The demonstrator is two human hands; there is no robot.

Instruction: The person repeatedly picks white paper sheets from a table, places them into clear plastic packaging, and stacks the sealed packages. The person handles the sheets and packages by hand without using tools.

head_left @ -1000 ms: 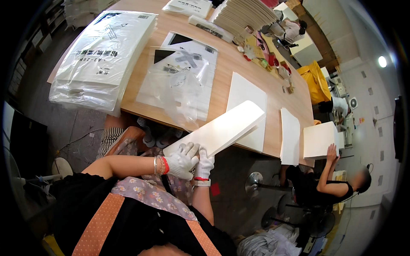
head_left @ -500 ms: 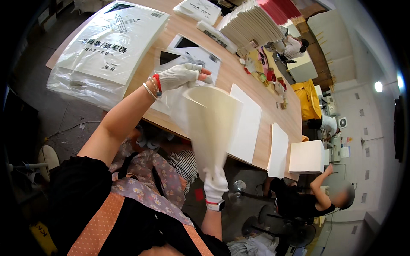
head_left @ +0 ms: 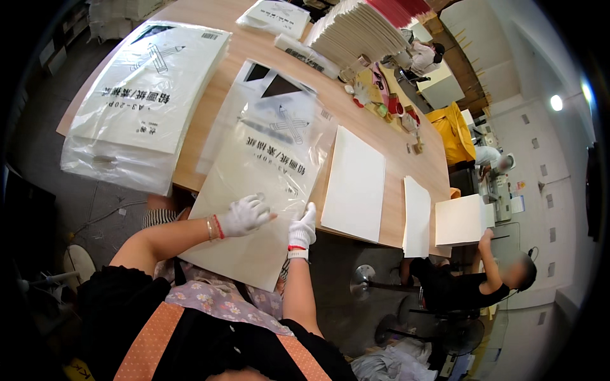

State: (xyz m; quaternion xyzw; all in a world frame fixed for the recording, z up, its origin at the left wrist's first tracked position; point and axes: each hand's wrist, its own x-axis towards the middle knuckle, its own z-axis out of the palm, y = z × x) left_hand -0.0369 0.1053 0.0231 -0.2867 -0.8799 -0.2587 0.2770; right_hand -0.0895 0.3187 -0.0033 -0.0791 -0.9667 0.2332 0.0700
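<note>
A stack of off-white drawing paper (head_left: 236, 253) lies partly inside a clear printed plastic bag (head_left: 270, 166), its near end sticking out over the table edge toward my lap. My left hand (head_left: 246, 216), in a white glove with bare fingertips, rests on top of the paper near the bag's mouth, fingers loosely spread. At the right edge of the paper my gloved right hand (head_left: 302, 227) grips the side, its thumb pointing up and the other fingers mostly hidden. Another printed bag sheet shows beneath the far left part.
Filled plastic packs (head_left: 136, 95) are piled at the left. White paper stacks (head_left: 356, 184) lie right of my hands. A tall paper pile (head_left: 359, 35), tape and small tools stand farther back. A co-worker (head_left: 460, 286) sits at the right beside a white stack (head_left: 459, 221).
The paper, curled up in my right hand before, now lies flat and partly inside the bag. My left hand has come down from the bag onto the paper; my right hand has risen to its edge.
</note>
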